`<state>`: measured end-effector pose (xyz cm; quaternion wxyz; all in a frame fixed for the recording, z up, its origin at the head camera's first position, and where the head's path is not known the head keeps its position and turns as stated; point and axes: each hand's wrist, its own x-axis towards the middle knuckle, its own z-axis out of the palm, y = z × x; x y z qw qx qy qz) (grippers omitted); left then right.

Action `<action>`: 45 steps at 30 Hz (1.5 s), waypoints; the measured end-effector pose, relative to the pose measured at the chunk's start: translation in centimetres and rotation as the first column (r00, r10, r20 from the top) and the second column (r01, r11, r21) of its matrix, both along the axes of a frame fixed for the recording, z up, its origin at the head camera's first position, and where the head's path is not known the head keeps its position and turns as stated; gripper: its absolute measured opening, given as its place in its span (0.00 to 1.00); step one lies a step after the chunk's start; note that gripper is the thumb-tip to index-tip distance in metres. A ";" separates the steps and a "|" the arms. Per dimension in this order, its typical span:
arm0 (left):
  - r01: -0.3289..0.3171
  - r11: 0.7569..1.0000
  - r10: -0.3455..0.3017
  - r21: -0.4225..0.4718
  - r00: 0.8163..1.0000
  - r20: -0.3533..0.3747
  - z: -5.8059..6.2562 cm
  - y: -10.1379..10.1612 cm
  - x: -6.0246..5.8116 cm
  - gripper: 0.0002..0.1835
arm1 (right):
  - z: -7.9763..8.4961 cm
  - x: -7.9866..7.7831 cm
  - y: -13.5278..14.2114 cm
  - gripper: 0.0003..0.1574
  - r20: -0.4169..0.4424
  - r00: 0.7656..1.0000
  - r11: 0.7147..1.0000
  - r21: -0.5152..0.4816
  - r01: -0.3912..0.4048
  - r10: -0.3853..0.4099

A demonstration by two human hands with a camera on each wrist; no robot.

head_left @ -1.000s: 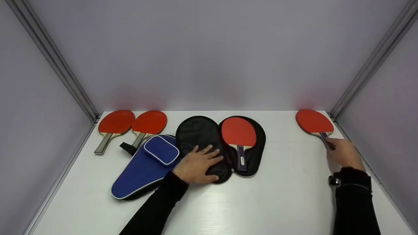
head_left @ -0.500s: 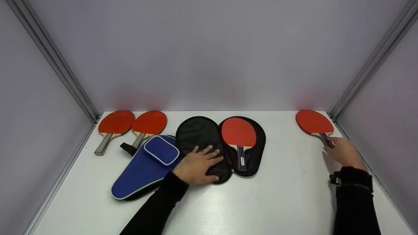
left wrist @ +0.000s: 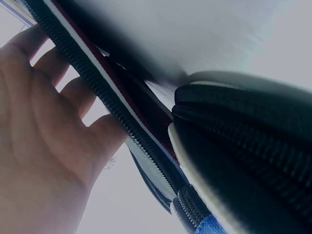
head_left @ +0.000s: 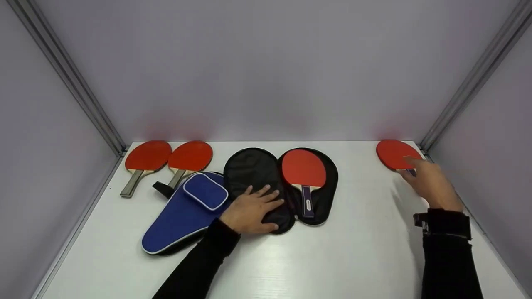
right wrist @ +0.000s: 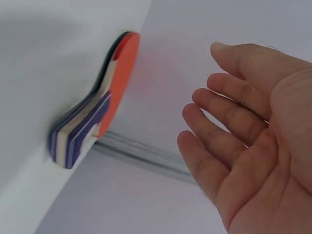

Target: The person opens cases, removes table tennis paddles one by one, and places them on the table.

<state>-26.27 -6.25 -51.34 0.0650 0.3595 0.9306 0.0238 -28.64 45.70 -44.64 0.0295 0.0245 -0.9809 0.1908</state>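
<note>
On the table's far right lies a red table tennis bat (head_left: 392, 153) with a purple handle (right wrist: 87, 124). My right hand (head_left: 432, 182) hovers over that handle, apart from it, fingers extended and holding nothing, as the right wrist view shows. My left hand (head_left: 251, 209) lies spread on the black flap (head_left: 253, 166) of an unfolded bat case. A second red bat (head_left: 303, 168) with a purple handle lies in the case's other half (head_left: 330, 182). The left wrist view shows the zipped edge (left wrist: 92, 83) of the case beside my left fingers (left wrist: 78, 95).
A blue bat case (head_left: 178, 224) with white piping lies left of my left hand, partly under the black flap. Two red bats, one at the far left (head_left: 147, 155) and one beside it (head_left: 191, 155), lie behind it. Grey walls (head_left: 266, 70) close off the back and sides.
My right hand has let go of the far-right bat's handle and risen slightly up and left, its fingers straightening. The bat stays on the table. My left hand has not moved.
</note>
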 end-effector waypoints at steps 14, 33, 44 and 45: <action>0.002 1.000 -0.002 0.009 1.000 0.013 0.3 0.0 0.1 0.42 | 1.5 -0.1 -7.6 0.34 -0.098 0.977 0.979 0.094 -0.181 0.190; 0.005 1.000 -0.005 -0.029 1.000 -0.017 0.4 0.2 0.2 0.42 | 0.1 0.9 -15.7 0.29 -0.244 0.834 0.858 0.291 -0.424 0.494; 0.004 1.000 -0.004 -0.023 1.000 -0.007 0.5 0.1 0.3 0.42 | -2.2 1.4 -19.3 0.26 -0.206 0.695 0.711 0.380 -0.592 0.689; 0.004 1.000 -0.004 -0.025 1.000 -0.008 0.5 0.1 0.3 0.42 | -2.4 1.4 -19.5 0.26 -0.199 0.689 0.703 0.381 -0.600 0.697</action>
